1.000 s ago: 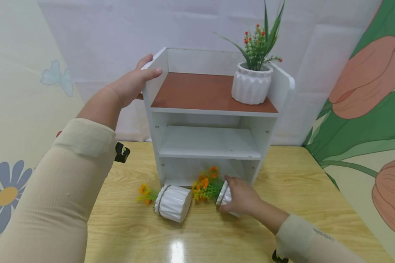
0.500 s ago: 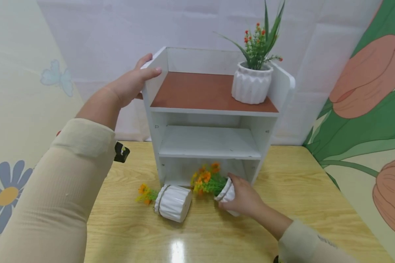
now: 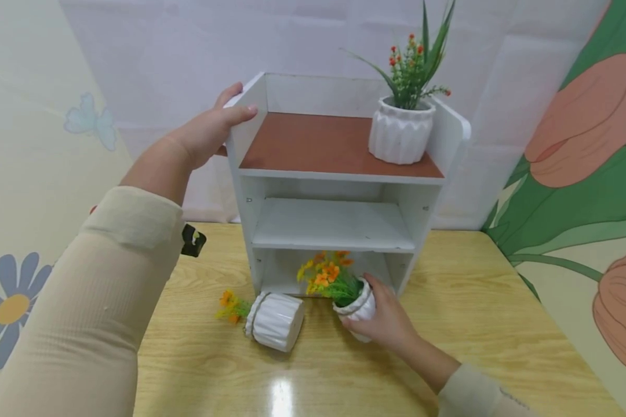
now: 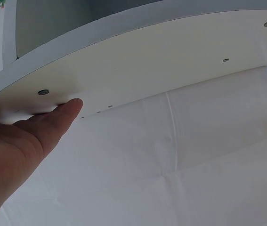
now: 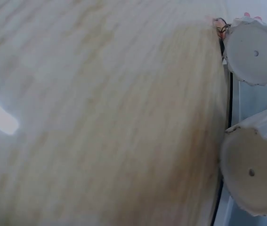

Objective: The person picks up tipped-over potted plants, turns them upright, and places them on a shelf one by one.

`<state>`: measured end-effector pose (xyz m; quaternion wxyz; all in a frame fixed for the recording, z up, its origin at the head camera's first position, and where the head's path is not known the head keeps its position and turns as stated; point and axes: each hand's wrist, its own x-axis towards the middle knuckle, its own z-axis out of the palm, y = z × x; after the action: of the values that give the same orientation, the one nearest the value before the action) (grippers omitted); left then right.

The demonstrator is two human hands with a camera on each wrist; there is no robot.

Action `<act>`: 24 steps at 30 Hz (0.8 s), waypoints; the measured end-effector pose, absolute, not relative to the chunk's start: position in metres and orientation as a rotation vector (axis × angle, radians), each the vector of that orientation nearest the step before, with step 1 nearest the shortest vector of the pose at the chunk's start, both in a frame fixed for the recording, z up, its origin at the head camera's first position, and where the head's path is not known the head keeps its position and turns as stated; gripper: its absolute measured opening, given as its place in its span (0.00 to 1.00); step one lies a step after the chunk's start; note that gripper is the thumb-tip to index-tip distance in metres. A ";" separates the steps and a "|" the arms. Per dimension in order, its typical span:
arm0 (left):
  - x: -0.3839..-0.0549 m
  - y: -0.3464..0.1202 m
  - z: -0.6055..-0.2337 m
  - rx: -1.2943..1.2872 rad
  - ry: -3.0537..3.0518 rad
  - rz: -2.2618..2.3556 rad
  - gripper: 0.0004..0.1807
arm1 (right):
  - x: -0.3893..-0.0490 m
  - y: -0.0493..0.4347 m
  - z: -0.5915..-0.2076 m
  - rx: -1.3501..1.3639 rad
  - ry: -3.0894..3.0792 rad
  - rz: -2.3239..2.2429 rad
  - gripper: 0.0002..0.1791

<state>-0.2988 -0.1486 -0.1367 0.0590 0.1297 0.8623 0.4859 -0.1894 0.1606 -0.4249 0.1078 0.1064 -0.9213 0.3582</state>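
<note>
Curling round a white flower pot (image 3: pixel 362 312), our right hand (image 3: pixel 388 317) tilts it nearer upright than a second ago, so we judge its righting partway done; whether it touches the table (image 3: pixel 208 370) we cannot tell. Left of this hand, a second pot (image 3: pixel 276 322) lies sideways. Beyond stands the shelf (image 3: pixel 334 223), our left hand (image 3: pixel 204 132) gripping its side, a potted plant (image 3: pixel 400 134) on top.

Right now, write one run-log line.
left hand: grips white rectangular shelf; right hand: holds tilted white ribbed flowerpot; second white ribbed flowerpot: on its side
</note>
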 end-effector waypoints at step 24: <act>-0.301 -0.148 -0.137 0.392 2.611 1.478 0.40 | -0.181 0.176 -0.439 0.254 -2.692 1.310 0.62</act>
<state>-0.3005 -0.1484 -0.1374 0.0580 0.1293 0.8615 0.4876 -0.1807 0.1757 -0.4392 0.0684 0.0842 -0.8939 0.4349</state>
